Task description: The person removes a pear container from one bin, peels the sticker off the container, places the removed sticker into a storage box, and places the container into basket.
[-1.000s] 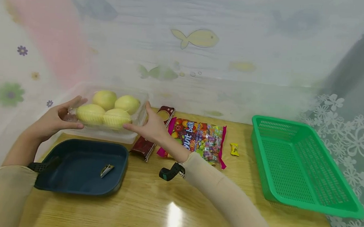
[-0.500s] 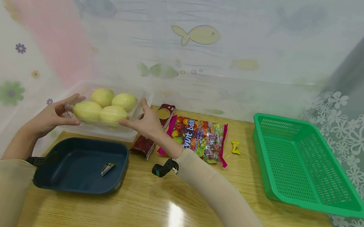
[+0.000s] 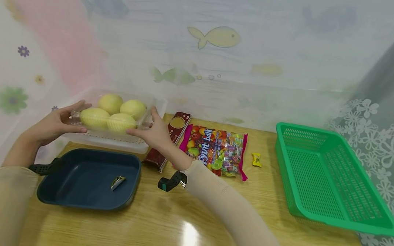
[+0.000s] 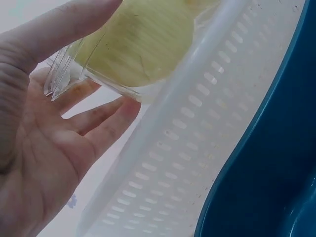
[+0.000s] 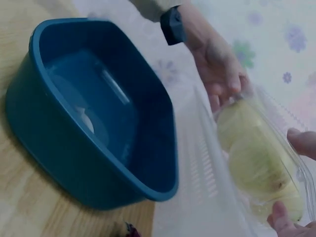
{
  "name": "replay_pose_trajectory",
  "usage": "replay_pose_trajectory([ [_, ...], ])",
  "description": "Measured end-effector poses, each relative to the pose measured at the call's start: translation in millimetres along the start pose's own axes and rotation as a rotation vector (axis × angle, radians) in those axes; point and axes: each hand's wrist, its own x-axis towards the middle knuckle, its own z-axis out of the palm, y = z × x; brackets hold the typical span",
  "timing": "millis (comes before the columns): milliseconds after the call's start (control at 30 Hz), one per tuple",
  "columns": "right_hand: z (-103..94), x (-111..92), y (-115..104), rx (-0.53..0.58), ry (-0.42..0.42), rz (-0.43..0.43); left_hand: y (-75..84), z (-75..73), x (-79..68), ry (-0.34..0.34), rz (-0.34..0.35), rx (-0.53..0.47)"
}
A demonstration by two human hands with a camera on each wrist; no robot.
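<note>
In the head view, a clear plastic box point(image 3: 84, 124) with several pale yellow fruits point(image 3: 121, 122) is held level between both hands. My left hand point(image 3: 56, 126) grips its left end, thumb at the front and fingers behind. At the right end my right hand point(image 3: 155, 134) grips it, thumb along the front. The box is at the white slotted basket point(image 3: 130, 145) against the back wall, overlapping its opening. In the left wrist view, the box's lower edge point(image 4: 113, 88) lies over the fingers, beside the basket wall point(image 4: 177, 133).
A dark blue basin point(image 3: 88, 202) stands in front, with a small shiny piece point(image 3: 117, 182) inside. Right of the basket lie a dark red packet point(image 3: 177, 127), a bag of fruit candy point(image 3: 215, 153) and a yellow candy point(image 3: 256, 159). A green basket point(image 3: 288, 189) stands far right.
The box has shifted a little to the left and back in the hands, exposing more of the white basket's right edge. Both hands keep their grip.
</note>
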Motion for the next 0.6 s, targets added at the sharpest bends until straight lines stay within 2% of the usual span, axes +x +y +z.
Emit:
replay_pose_trajectory([
  [133,9.7,3,2,0.075,0.029,0.024,-3.5,-4.4,0.4,-0.004,-0.016,-0.016],
  [300,19.8,6,5,0.077,0.074,0.034,-9.6,-7.0,2.1,-0.017,-0.025,-0.048],
  [467,25.8,8,6,0.07,0.106,0.048,-11.4,-7.4,4.9,0.013,-0.084,0.01],
  [600,27.9,10,5,0.056,0.124,0.06,-10.6,-5.3,9.1,0.021,-0.101,0.068],
])
